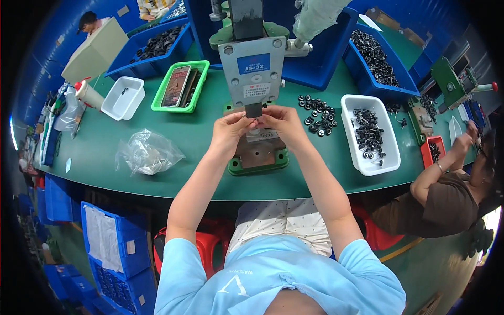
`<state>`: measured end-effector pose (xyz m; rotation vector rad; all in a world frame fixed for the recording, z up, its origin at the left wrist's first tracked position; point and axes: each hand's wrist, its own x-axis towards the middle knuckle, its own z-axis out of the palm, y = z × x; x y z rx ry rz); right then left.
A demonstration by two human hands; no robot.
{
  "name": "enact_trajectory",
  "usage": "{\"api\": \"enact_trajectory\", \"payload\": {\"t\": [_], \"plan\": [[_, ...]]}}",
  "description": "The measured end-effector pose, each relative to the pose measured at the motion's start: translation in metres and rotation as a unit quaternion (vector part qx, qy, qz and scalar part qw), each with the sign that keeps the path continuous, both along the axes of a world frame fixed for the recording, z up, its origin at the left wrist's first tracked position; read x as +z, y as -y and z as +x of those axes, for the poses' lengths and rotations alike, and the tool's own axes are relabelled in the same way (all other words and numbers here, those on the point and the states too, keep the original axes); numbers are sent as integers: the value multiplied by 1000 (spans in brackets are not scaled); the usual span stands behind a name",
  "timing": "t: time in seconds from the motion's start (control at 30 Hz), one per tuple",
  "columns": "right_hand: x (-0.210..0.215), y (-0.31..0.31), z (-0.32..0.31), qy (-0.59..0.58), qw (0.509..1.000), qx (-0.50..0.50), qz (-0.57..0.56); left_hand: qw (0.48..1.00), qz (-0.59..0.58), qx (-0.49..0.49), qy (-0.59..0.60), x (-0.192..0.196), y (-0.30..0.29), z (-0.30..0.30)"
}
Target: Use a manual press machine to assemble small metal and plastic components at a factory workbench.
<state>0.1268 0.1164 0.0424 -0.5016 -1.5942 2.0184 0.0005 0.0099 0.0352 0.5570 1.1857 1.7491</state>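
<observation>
Nearest the body, on a smooth green worktop [202,170], a glossy green cast-metal base [258,169] was seen, topped by a flat steel block [257,157]. Just beyond, the bare left hand [229,128] and the bare right hand [285,124] were brought together beneath a dark, square-sided steel ram [254,110]. The ram's long axis was held upright, directly above the joined fingertips; it was flanked about equally closely by both hands, so neither could be called nearer. The fingertips were pinched inward, but whether a small piece was grasped could not be told, being hidden there. Above, the ram was backed by a bolted grey metal plate [253,94].

To the left, a crumpled clear plastic bag [149,152] was laid. To the right, loose black round-headed metal parts [317,115] were scattered, beside a rectangular white plastic tray [392,149] filled with similar stemmed pieces. Farther off, a deep blue plastic bin [386,93] was heaped likewise.
</observation>
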Motion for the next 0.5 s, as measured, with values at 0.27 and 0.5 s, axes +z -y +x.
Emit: {"api": "enact_trajectory", "payload": {"t": [0.27,0.5], "plan": [[8,-1,-3,13,1000,-23,8,999,7,-20,26,14,3,-9],[14,0,-4,10,999,-46,6,992,25,-72,-103,31,3,-12]]}}
